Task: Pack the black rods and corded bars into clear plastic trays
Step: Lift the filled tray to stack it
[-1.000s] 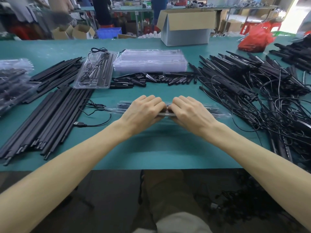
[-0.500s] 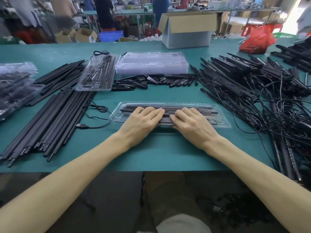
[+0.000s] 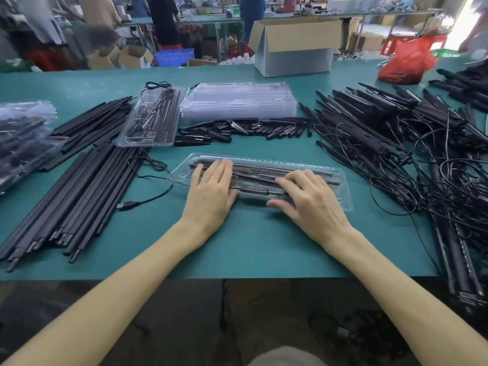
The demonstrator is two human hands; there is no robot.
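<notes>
Clear tray [image 3: 277,161] lies flat on the green surface [image 3: 250,247], centre front, long side running L-R, w/ black rods [image 3: 266,170] and a bar w/ a button strip [image 3: 250,188] lying lengthwise inside. Left hand [image 3: 211,191] is flat on the tray's left part, fingers straight and together, palm down, pressing, grasping nothing. Right hand [image 3: 311,204] is on the right part, fingers spread and a bit arched w/ tips pressing the top, thumb along the near edge, not wrapped round anything. Loose black rods pile [image 3: 79,196] sits left of the tray, a USB cable [image 3: 129,204] trailing between pile and tray. A second rod bundle [image 3: 92,122] lies farther back left, beside a filled tray [image 3: 153,120]. Stack of empty trays [image 3: 237,104] is behind the centre one, w/ a row of short black pieces [image 3: 250,128] between them. Corded bars [image 3: 396,143] are heaped in a tangle on the right, cords reaching close to the tray's right end. Bagged items [image 3: 23,133] sit at far left. Cardboard box [image 3: 295,48] and red bag [image 3: 406,62] stand at the surface's far edge.
</notes>
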